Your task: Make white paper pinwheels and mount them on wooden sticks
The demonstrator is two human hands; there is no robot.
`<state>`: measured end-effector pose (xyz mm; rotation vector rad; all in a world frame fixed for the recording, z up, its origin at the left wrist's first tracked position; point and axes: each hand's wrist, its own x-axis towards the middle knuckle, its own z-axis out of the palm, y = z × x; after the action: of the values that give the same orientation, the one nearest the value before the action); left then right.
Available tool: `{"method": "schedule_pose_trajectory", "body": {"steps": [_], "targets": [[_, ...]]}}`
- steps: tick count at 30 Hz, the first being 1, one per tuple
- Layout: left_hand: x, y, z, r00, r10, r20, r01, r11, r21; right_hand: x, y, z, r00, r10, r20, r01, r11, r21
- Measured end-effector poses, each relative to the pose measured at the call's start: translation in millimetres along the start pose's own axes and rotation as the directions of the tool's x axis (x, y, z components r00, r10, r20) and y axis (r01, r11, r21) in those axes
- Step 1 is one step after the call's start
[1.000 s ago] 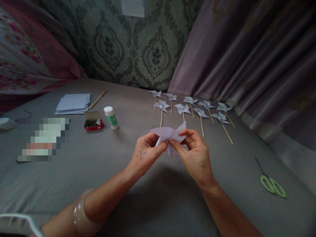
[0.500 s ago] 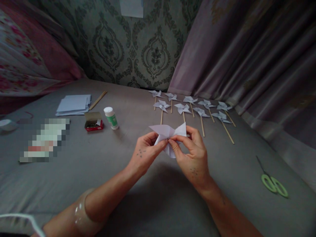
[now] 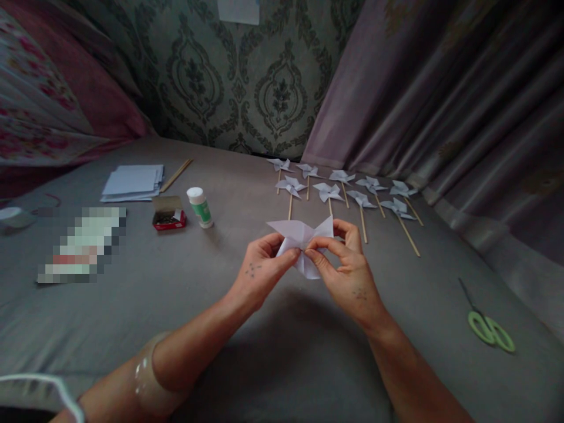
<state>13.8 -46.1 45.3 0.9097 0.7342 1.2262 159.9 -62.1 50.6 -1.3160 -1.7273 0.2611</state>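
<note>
Both hands hold a white paper pinwheel above the grey-covered surface, its blades folded toward the middle. My left hand grips its left side, thumb pressed near the centre and fingers partly hidden behind the paper. On the other side, my right hand has thumb and index finger pinched at the centre, with other fingers behind the right blade. Whether a small pin sits between those fingertips I cannot make out. Beyond the hands lie several finished pinwheels on sticks, such as one pinwheel just behind the held paper.
To the left are a glue stick, a small red box of metal bits, a paper stack, wooden sticks, a tape roll and a blurred flat packet. Green-handled scissors lie at right, near the curtain.
My right hand's thumb and index finger have shifted slightly at the pinwheel's centre, and its wrist has turned a little. The left hand keeps its grip. The whole view has shifted slightly.
</note>
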Motion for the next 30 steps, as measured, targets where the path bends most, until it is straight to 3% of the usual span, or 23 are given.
{"method": "schedule_pose_trajectory", "body": {"steps": [30], "targets": [[-2.1, 3.3, -0.7, 0.999, 0.037, 0.03, -0.041, 0.99, 0.135, 3.2, 1.7, -3.9, 0.998, 0.036, 0.057, -0.04, 0.996, 0.077]]}}
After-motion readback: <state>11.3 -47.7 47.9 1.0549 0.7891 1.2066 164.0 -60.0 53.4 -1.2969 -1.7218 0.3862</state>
